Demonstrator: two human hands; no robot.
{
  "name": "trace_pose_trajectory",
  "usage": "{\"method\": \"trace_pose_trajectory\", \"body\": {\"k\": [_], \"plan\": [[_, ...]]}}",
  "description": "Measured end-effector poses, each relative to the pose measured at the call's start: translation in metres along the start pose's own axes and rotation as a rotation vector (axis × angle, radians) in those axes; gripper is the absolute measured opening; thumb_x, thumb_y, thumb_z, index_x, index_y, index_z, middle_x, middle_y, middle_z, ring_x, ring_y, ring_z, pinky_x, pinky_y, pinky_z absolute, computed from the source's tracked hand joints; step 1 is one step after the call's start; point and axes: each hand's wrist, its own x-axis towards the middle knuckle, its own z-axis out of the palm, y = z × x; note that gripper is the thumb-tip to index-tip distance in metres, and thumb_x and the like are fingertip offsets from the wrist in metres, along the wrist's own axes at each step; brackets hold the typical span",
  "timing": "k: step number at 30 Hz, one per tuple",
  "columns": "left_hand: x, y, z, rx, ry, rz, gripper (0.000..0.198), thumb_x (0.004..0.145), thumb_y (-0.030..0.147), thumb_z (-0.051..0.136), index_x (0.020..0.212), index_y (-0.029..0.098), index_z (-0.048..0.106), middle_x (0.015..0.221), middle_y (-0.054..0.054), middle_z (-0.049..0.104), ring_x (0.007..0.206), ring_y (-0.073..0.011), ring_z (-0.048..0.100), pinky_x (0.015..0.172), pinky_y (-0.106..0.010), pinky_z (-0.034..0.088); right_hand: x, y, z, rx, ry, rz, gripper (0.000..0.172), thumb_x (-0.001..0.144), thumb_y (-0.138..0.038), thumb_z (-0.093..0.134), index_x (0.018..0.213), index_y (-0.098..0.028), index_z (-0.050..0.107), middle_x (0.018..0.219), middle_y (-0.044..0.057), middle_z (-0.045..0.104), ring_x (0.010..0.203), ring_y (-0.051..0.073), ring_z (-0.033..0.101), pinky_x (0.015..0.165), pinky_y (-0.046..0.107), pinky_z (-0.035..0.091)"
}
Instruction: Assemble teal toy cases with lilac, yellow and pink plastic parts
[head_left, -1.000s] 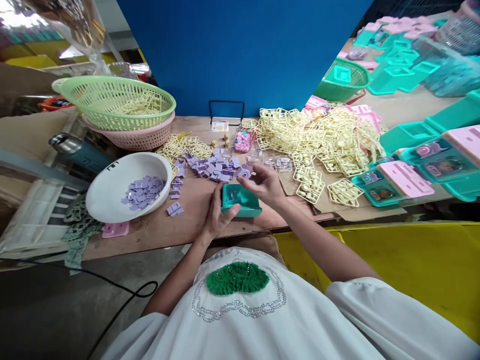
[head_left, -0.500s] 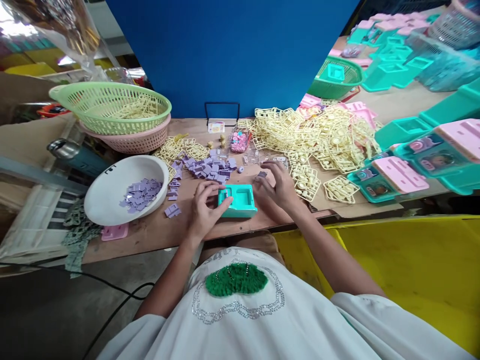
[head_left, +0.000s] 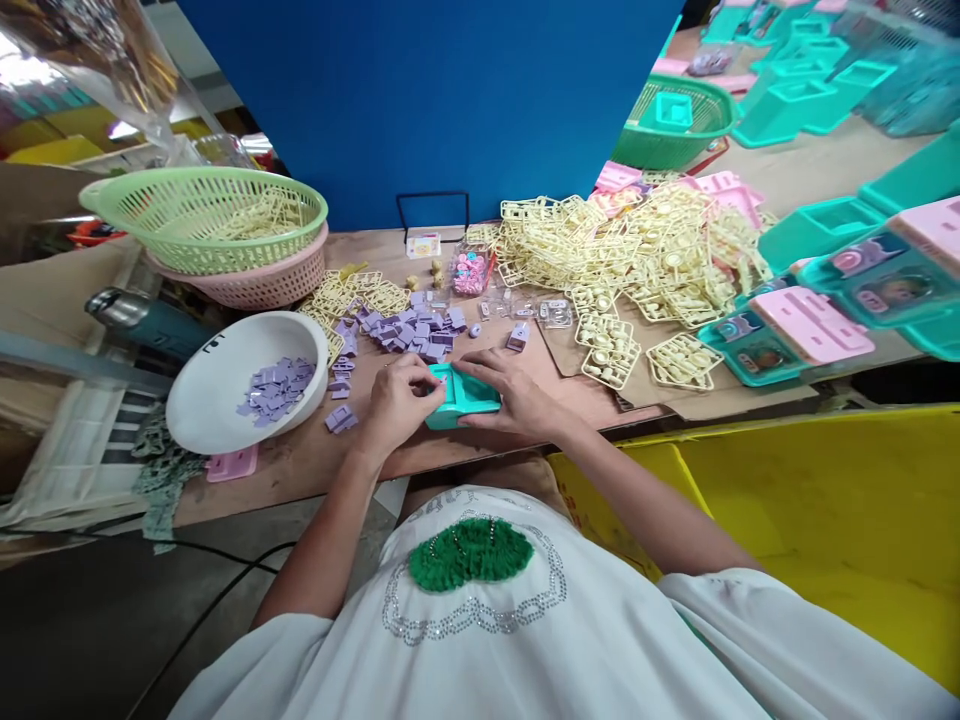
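A small teal plastic box [head_left: 450, 410] with recesses in its top lies on the table in front of me. My right hand [head_left: 517, 395] wraps round its right end, thumb at the near side and fingers over the far side. My left hand [head_left: 401, 405] is closed in a pinch at the box's left end; a tiny pinkish spot shows at the fingertips, too small to name. Behind my right hand stands a small purple part [head_left: 517, 337]. A heap of flat purple plastic pieces [head_left: 416, 330] lies just beyond the box.
At left are a white bowl [head_left: 187, 400] of purple pieces, stacked baskets [head_left: 202, 262] and a metal bottle [head_left: 150, 318]. Cream part frames [head_left: 555, 250] pile up behind, near a bag of pink pieces [head_left: 470, 272]. Teal-and-pink boxes [head_left: 806, 320] stand right; a yellow bin [head_left: 825, 500] is below.
My right hand has let go of the small purple part, now on the table, and moved left onto the teal box. My left hand has shifted from holding the box to pinching at its left end.
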Motion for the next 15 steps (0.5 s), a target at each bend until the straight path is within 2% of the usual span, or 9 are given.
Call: {"method": "trace_pose_trajectory", "body": {"k": [3,5,7,11,15], "plan": [[0.001,-0.005,-0.004,-0.056,-0.036,0.003,0.012,0.082,0.030,0.078,0.083,0.018,0.078,0.087,-0.003,0.065,0.078,-0.0156,0.064,0.066,-0.025,0.055,-0.001,0.000,0.001,0.023,0.009,0.007,0.077,0.092,-0.060,0.076,0.157,-0.024,0.053,0.145,0.019,0.061,0.133,0.038,0.058,0.110,0.061,0.051],[0.003,-0.008,-0.009,-0.116,-0.099,0.003,0.025,0.079,0.031,0.082,0.101,0.021,0.081,0.096,-0.004,0.065,0.083,-0.0159,0.065,0.074,-0.026,0.058,-0.001,0.000,0.002,0.038,0.016,0.012,0.077,0.092,-0.059,0.075,0.157,-0.024,0.053,0.145,0.019,0.060,0.133,0.037,0.058,0.110,0.060,0.052],[0.007,-0.010,-0.012,-0.139,-0.165,0.014,0.033,0.079,0.030,0.082,0.111,0.023,0.081,0.102,-0.004,0.064,0.088,-0.0164,0.066,0.078,-0.028,0.059,-0.002,0.000,0.003,0.045,0.017,0.012,0.076,0.093,-0.058,0.075,0.157,-0.024,0.053,0.145,0.019,0.059,0.133,0.036,0.058,0.111,0.059,0.052],[0.013,-0.009,-0.012,-0.082,-0.173,0.054,0.019,0.079,0.030,0.083,0.096,0.022,0.083,0.097,-0.004,0.063,0.083,-0.0153,0.065,0.071,-0.025,0.056,-0.002,-0.001,0.004,0.049,0.016,0.019,0.075,0.093,-0.059,0.074,0.157,-0.024,0.052,0.146,0.019,0.058,0.134,0.036,0.058,0.111,0.058,0.052],[0.011,-0.009,-0.005,-0.098,-0.108,0.029,0.023,0.079,0.036,0.085,0.093,0.019,0.082,0.091,-0.003,0.063,0.075,-0.0137,0.062,0.065,-0.025,0.055,-0.002,0.001,0.005,0.041,0.031,0.000,0.076,0.093,-0.058,0.075,0.156,-0.022,0.054,0.145,0.020,0.059,0.133,0.036,0.058,0.111,0.058,0.053]]}}
